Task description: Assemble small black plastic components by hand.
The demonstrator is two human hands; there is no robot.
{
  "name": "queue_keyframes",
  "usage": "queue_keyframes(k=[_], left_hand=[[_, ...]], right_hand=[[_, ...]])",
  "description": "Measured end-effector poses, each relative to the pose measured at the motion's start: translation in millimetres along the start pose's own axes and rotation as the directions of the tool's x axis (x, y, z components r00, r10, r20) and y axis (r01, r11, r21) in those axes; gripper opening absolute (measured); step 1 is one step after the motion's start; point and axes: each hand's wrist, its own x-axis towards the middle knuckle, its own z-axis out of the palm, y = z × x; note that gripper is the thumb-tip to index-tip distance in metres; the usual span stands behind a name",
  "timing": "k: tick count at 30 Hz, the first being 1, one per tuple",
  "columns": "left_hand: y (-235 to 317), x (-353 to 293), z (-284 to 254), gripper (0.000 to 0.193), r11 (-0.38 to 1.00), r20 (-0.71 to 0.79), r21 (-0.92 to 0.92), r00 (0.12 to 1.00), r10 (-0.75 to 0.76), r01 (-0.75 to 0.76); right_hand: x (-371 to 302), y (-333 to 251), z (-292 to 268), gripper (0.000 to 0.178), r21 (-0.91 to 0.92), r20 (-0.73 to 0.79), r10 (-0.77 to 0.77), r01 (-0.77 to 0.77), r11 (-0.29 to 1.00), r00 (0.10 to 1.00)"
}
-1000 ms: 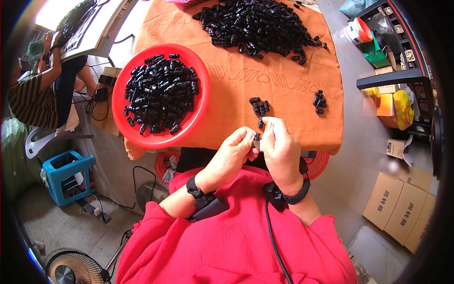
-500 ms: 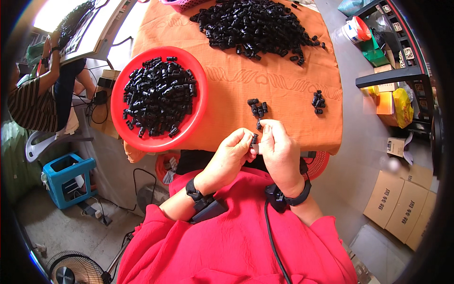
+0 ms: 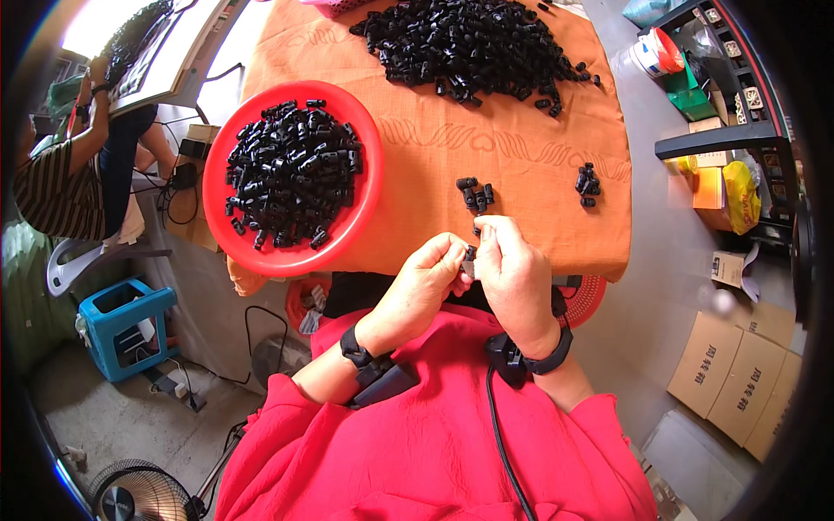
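Near the front edge of the table, my left hand [image 3: 419, 282] pinches a small black cylindrical plastic part [image 3: 470, 253] between thumb and fingers. My right hand [image 3: 514, 276] is closed right beside it, thumb and forefinger pressed together. What those fingers grip is too small and hidden to make out. Another black part shows at the right fingertips; whether it is held or lies on the cloth I cannot tell. Just beyond my hands lies a small cluster of the same black parts [image 3: 475, 194]. A second small group [image 3: 588, 185] lies to the right.
A red basin [image 3: 371, 208] full of black parts stands left on the orange tablecloth [image 3: 417, 161]. A large heap of them [image 3: 469, 48] covers the far side. Shelving [image 3: 721, 141] and cartons [image 3: 738, 373] stand right; a blue stool [image 3: 126, 326] and another person [image 3: 69, 187] are left.
My hands stay almost in place, with only slight finger movement around the small part. The basin, heap and small groups look the same.
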Motion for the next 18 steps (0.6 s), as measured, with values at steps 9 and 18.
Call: queue_keyframes(k=[9, 18], left_hand=[[1.2, -1.1, -0.4, 0.016, 1.000, 0.020, -0.027, 1.000, -0.010, 0.010], [-4.5, -0.8, -2.2, 0.015, 0.998, 0.019, -0.059, 1.000, 0.005, -0.004]], right_hand=[[-0.2, -1.8, -2.2, 0.011, -0.022, 0.028, 0.012, -0.012, 1.000, 1.000], [-3.4, -4.9, -1.4, 0.013, 0.029, 0.052, 0.092, -0.094, 0.995, 0.994]])
